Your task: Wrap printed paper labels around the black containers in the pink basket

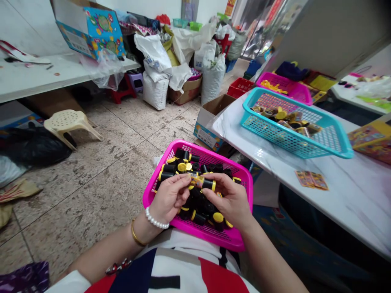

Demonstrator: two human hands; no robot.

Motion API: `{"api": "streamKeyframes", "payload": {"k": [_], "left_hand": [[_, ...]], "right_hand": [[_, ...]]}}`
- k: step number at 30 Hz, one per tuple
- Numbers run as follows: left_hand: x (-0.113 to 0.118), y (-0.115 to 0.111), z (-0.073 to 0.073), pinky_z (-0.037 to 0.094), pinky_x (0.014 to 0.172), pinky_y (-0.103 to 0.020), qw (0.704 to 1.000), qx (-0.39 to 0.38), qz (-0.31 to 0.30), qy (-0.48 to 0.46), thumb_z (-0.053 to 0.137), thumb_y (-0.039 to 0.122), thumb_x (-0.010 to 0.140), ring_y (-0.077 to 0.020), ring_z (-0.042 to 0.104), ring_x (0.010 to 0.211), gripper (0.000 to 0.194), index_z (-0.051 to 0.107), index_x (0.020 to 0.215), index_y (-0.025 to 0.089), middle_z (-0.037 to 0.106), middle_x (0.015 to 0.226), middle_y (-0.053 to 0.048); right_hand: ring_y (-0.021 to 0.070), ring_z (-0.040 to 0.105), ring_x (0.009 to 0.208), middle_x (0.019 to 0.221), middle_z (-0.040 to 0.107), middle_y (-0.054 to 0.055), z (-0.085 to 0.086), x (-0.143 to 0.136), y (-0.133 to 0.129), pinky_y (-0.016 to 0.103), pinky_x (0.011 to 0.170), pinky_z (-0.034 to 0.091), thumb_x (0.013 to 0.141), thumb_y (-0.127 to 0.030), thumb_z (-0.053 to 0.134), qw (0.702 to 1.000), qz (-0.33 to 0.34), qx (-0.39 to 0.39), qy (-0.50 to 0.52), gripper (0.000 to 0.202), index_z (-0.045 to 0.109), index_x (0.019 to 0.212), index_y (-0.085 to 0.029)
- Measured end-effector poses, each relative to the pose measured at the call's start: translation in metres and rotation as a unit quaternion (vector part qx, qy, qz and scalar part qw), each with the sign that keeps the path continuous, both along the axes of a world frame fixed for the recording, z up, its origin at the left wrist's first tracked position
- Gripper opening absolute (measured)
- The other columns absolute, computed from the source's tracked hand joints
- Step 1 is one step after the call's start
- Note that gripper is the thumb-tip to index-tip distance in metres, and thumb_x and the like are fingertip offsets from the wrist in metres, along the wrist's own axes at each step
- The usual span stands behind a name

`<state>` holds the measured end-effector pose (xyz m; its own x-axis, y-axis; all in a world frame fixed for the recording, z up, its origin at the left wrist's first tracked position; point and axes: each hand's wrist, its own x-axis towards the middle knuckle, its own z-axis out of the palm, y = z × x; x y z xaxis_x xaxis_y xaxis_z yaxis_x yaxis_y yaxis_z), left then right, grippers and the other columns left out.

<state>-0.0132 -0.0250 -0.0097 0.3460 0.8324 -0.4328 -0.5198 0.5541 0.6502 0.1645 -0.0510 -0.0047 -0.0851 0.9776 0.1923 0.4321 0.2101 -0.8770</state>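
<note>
A small black cylinder with a yellow rim [209,184] is held level above a pink basket [248,191]. My left hand [174,193] pinches the colourful sticker [196,180] at the cylinder's left side. Fingers and thumb of my right hand [230,197] close round its yellow-rimmed right end. How far the sticker wraps round the cylinder is too small to tell. Under both hands, the pink basket on my lap holds several black cylinders with yellow caps [218,217].
On the marble-patterned table [265,156] at the right stand a blue basket [342,140] of labelled cylinders and a few stickers [311,180]. An open carton [209,124] stands beside the table. A cream stool [69,120] and white sacks [155,85] are farther off.
</note>
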Motion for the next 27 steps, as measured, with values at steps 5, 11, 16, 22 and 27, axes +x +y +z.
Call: {"api": "streamKeyframes", "payload": {"k": [5, 11, 16, 22, 27], "left_hand": [[-0.002, -0.004, 0.004, 0.030, 0.035, -0.011, 0.989, 0.108, 0.042, 0.095, 0.074, 0.033, 0.075, -0.0048, 0.048, 0.049, 0.032, 0.062, 0.099, 0.015, 0.057, 0.066, 0.002], [-0.007, 0.004, 0.008, 0.041, 0.040, -0.017, 0.974, 0.163, -0.126, 0.093, 0.070, 0.037, 0.078, -0.0115, 0.055, 0.061, 0.040, 0.057, 0.109, 0.016, 0.058, 0.074, 0.000], [-0.003, 0.008, 0.006, 0.041, 0.048, -0.018, 0.960, 0.197, -0.141, 0.142, 0.072, 0.032, 0.077, -0.0063, 0.049, 0.054, 0.029, 0.063, 0.099, 0.014, 0.058, 0.070, 0.001], [0.002, 0.009, 0.010, 0.045, 0.055, -0.020, 0.955, 0.218, -0.140, 0.147, 0.071, 0.035, 0.077, -0.0105, 0.056, 0.064, 0.037, 0.063, 0.108, 0.016, 0.061, 0.077, -0.002], [-0.004, 0.010, 0.006, 0.043, 0.049, -0.020, 0.958, 0.188, -0.176, 0.127, 0.069, 0.040, 0.078, -0.0110, 0.056, 0.058, 0.035, 0.064, 0.102, 0.015, 0.061, 0.071, -0.002]], "right_hand": [[0.0233, 0.063, 0.098, 0.104, 0.066, 0.007, 0.001, 0.000, -0.002, 0.037, 0.085, 0.054, 0.076, -0.028, 0.075, 0.997, -0.014, 0.059, 0.049, 0.030, 0.065, 0.104, -0.026], [0.0214, 0.059, 0.102, 0.110, 0.058, 0.007, 0.006, 0.002, -0.003, 0.030, 0.075, 0.055, 0.078, -0.023, 0.073, 0.994, 0.039, 0.027, 0.102, 0.035, 0.067, 0.111, -0.030], [0.0201, 0.061, 0.097, 0.107, 0.060, 0.006, 0.002, 0.005, -0.008, 0.032, 0.078, 0.056, 0.081, -0.023, 0.070, 0.998, 0.035, 0.046, 0.015, 0.047, 0.060, 0.125, -0.032], [0.0211, 0.066, 0.090, 0.108, 0.066, 0.007, 0.002, 0.010, -0.013, 0.036, 0.079, 0.057, 0.080, -0.018, 0.069, 0.990, -0.015, 0.131, -0.050, 0.040, 0.061, 0.118, -0.029], [0.0245, 0.063, 0.101, 0.110, 0.064, 0.008, 0.007, 0.016, -0.018, 0.041, 0.087, 0.055, 0.080, -0.014, 0.068, 0.974, -0.005, 0.204, -0.099, 0.035, 0.065, 0.111, -0.030]]}}
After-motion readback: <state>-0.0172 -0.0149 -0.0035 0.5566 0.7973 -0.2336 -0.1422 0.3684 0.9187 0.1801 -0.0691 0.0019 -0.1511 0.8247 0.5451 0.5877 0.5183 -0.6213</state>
